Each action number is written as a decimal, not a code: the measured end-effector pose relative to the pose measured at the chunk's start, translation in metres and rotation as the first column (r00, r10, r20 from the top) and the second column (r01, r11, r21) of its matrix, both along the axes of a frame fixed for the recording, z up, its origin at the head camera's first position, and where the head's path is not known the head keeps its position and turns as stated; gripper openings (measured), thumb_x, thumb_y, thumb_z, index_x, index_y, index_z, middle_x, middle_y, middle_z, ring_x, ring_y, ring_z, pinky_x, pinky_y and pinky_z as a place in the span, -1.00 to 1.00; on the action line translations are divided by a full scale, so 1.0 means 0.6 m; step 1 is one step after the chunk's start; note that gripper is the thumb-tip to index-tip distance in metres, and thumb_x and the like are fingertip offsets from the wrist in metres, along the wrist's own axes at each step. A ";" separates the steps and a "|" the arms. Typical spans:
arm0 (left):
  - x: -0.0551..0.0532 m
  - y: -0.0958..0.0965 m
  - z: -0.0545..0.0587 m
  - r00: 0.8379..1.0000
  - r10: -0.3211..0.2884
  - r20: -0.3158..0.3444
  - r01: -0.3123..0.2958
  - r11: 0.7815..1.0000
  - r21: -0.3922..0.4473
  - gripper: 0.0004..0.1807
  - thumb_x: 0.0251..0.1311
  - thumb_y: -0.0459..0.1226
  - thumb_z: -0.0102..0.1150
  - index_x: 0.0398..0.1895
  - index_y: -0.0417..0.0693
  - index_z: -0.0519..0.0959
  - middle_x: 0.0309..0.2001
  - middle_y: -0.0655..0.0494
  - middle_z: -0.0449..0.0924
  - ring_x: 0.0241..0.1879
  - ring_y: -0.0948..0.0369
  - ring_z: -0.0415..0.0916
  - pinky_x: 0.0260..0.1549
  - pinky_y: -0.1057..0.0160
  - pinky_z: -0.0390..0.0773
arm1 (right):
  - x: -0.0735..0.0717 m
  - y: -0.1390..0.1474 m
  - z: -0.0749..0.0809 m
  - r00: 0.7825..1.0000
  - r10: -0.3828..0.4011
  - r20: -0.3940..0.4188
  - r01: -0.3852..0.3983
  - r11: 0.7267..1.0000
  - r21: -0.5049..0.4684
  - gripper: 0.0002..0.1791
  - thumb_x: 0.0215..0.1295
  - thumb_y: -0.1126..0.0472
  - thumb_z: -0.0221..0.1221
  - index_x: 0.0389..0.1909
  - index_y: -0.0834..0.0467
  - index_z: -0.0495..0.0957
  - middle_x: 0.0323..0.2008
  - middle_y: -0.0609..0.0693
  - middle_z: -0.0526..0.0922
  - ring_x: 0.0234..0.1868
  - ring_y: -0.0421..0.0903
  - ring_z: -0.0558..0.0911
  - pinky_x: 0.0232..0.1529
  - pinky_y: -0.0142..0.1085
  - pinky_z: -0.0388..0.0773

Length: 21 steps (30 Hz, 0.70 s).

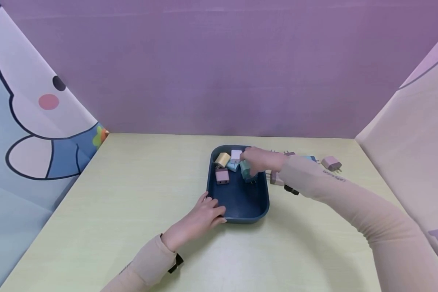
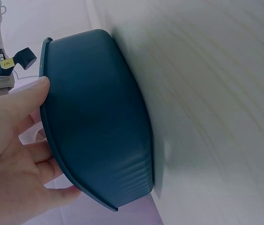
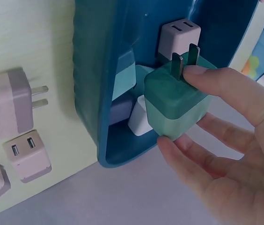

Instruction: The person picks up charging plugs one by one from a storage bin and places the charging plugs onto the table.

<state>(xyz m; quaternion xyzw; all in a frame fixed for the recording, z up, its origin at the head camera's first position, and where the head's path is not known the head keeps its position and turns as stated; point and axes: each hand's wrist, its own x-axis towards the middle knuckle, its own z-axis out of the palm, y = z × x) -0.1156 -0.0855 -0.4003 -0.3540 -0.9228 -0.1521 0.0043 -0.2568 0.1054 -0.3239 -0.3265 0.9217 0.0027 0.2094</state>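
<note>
My right hand (image 1: 259, 159) pinches a two-tone green plug-in charger (image 3: 176, 105) over the far right part of a dark blue tray (image 1: 237, 205). Its two metal prongs point up past my thumb in the right wrist view. At the tray's near left corner, my left hand (image 1: 200, 215) grips the rim, thumb against the edge in the left wrist view. Inside the tray lie a yellow charger (image 1: 223, 159), a white charger (image 1: 236, 155), a light blue charger (image 1: 232, 166) and a pink charger (image 1: 222, 177) with two USB ports.
Right of the tray, several more chargers lie on the table (image 1: 149, 174), among them a pink charger (image 1: 331, 163) and a blue charger (image 1: 310, 158); my right arm partly covers this group. A purple panel (image 1: 219, 73) stands behind the table, with printed panels at both sides.
</note>
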 end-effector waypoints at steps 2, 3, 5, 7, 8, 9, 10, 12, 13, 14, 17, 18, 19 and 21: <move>0.000 0.000 -0.001 1.000 0.001 -0.001 -0.001 1.000 0.002 -0.86 0.15 -0.13 0.05 -0.45 0.03 0.43 -0.49 0.24 0.31 -0.35 0.23 0.32 0.14 -0.12 0.09 | 0.000 0.004 0.002 1.000 -0.008 0.005 0.008 1.000 -0.004 -0.45 -0.01 0.33 0.27 0.07 0.24 0.39 -0.04 0.14 0.43 -0.09 -0.02 0.43 -0.11 -0.22 0.47; 0.000 0.000 -0.001 1.000 0.001 0.001 -0.001 1.000 0.002 -0.86 0.15 -0.13 0.05 -0.45 0.03 0.43 -0.49 0.24 0.30 -0.35 0.23 0.32 0.14 -0.12 0.08 | 0.000 0.006 0.004 1.000 -0.010 0.008 0.010 1.000 -0.009 -0.45 -0.02 0.34 0.26 0.07 0.25 0.38 -0.05 0.14 0.43 -0.11 -0.02 0.43 -0.12 -0.22 0.47; -0.001 -0.001 -0.001 1.000 0.003 0.006 -0.003 1.000 0.001 -0.86 0.16 -0.13 0.05 -0.44 0.03 0.43 -0.49 0.24 0.30 -0.35 0.23 0.32 0.15 -0.12 0.08 | 0.000 0.010 0.006 1.000 -0.019 0.010 0.019 1.000 -0.013 -0.45 -0.02 0.35 0.26 0.07 0.26 0.38 -0.05 0.14 0.44 -0.11 -0.02 0.43 -0.12 -0.22 0.47; -0.001 -0.001 -0.001 1.000 0.004 0.010 -0.004 1.000 -0.003 -0.86 0.16 -0.12 0.05 -0.44 0.03 0.43 -0.49 0.24 0.30 -0.35 0.23 0.32 0.15 -0.12 0.07 | -0.001 0.014 0.008 1.000 -0.018 0.005 0.018 1.000 -0.016 -0.45 -0.03 0.36 0.26 0.06 0.28 0.38 -0.05 0.15 0.44 -0.12 -0.02 0.44 -0.14 -0.23 0.48; -0.001 -0.002 -0.002 1.000 0.005 0.012 -0.005 1.000 -0.004 -0.86 0.16 -0.12 0.04 -0.44 0.03 0.44 -0.48 0.24 0.30 -0.35 0.23 0.32 0.15 -0.12 0.07 | -0.002 0.016 0.009 1.000 -0.020 0.003 0.020 1.000 -0.017 -0.45 -0.03 0.36 0.26 0.07 0.28 0.38 -0.05 0.15 0.44 -0.13 -0.03 0.44 -0.15 -0.23 0.48; -0.001 -0.002 -0.002 1.000 0.006 0.014 -0.006 1.000 -0.006 -0.85 0.16 -0.12 0.04 -0.44 0.03 0.43 -0.48 0.24 0.30 -0.35 0.23 0.32 0.15 -0.12 0.07 | -0.002 0.019 0.010 1.000 -0.018 -0.003 0.018 1.000 -0.023 -0.45 -0.04 0.37 0.26 0.06 0.29 0.38 -0.05 0.16 0.44 -0.13 -0.02 0.44 -0.15 -0.23 0.48; -0.001 -0.002 -0.002 1.000 0.006 0.015 -0.006 1.000 -0.007 -0.85 0.16 -0.11 0.04 -0.44 0.03 0.44 -0.48 0.23 0.30 -0.34 0.22 0.32 0.15 -0.12 0.07 | -0.003 0.021 0.010 1.000 -0.020 -0.007 0.019 0.999 -0.026 -0.45 -0.04 0.36 0.26 0.05 0.29 0.38 -0.06 0.16 0.44 -0.14 -0.02 0.44 -0.15 -0.23 0.48; -0.001 -0.003 -0.001 1.000 0.006 0.016 -0.006 1.000 -0.007 -0.84 0.17 -0.11 0.03 -0.44 0.03 0.44 -0.48 0.23 0.31 -0.34 0.22 0.32 0.14 -0.13 0.07 | -0.003 0.026 0.012 1.000 -0.023 -0.012 0.022 0.999 -0.035 -0.46 -0.05 0.36 0.27 0.04 0.30 0.39 -0.09 0.17 0.45 -0.16 -0.02 0.45 -0.17 -0.23 0.49; -0.001 -0.003 -0.001 1.000 0.007 0.016 -0.007 1.000 -0.006 -0.85 0.17 -0.11 0.04 -0.43 0.02 0.44 -0.48 0.23 0.31 -0.34 0.22 0.32 0.14 -0.13 0.08 | -0.004 0.029 0.013 1.000 -0.025 -0.015 0.024 0.999 -0.039 -0.46 -0.05 0.36 0.27 0.03 0.31 0.40 -0.10 0.17 0.45 -0.17 -0.02 0.45 -0.16 -0.23 0.49; -0.001 -0.003 -0.001 1.000 0.007 0.016 -0.006 1.000 -0.004 -0.85 0.17 -0.12 0.04 -0.43 0.02 0.44 -0.48 0.22 0.31 -0.34 0.22 0.33 0.14 -0.13 0.08 | -0.004 0.032 0.014 1.000 -0.022 -0.019 0.022 0.999 -0.042 -0.46 -0.06 0.36 0.28 0.03 0.31 0.40 -0.11 0.17 0.45 -0.17 -0.01 0.45 -0.17 -0.22 0.49; -0.001 -0.003 -0.001 1.000 0.006 0.012 -0.006 1.000 -0.004 -0.85 0.17 -0.12 0.04 -0.43 0.02 0.44 -0.48 0.22 0.31 -0.34 0.22 0.33 0.14 -0.12 0.08 | -0.004 0.042 0.016 0.999 -0.016 -0.032 0.014 0.998 -0.054 -0.48 -0.07 0.37 0.28 0.00 0.33 0.41 -0.13 0.19 0.45 -0.17 0.01 0.46 -0.16 -0.20 0.48; -0.001 -0.003 -0.001 1.000 0.006 0.011 -0.006 1.000 -0.003 -0.85 0.17 -0.12 0.04 -0.42 0.02 0.45 -0.47 0.22 0.32 -0.34 0.22 0.33 0.14 -0.12 0.08 | -0.004 0.045 0.016 0.999 -0.013 -0.037 0.011 0.998 -0.058 -0.48 -0.08 0.38 0.28 -0.01 0.33 0.42 -0.13 0.19 0.45 -0.17 0.02 0.46 -0.16 -0.19 0.48; -0.001 -0.003 -0.001 1.000 0.006 0.010 -0.005 1.000 -0.003 -0.85 0.17 -0.12 0.04 -0.42 0.02 0.45 -0.47 0.22 0.32 -0.34 0.22 0.33 0.14 -0.12 0.08 | -0.004 0.048 0.016 0.999 -0.012 -0.041 0.010 0.998 -0.061 -0.48 -0.09 0.39 0.28 -0.01 0.33 0.42 -0.13 0.19 0.45 -0.16 0.02 0.46 -0.16 -0.18 0.48; -0.001 -0.003 0.000 1.000 0.005 0.011 -0.005 1.000 -0.004 -0.85 0.17 -0.12 0.03 -0.42 0.02 0.45 -0.47 0.22 0.32 -0.33 0.22 0.33 0.14 -0.12 0.08 | -0.005 0.053 0.017 0.999 -0.015 -0.047 0.012 0.998 -0.068 -0.49 -0.10 0.40 0.28 -0.03 0.34 0.43 -0.13 0.20 0.46 -0.15 0.04 0.46 -0.14 -0.17 0.48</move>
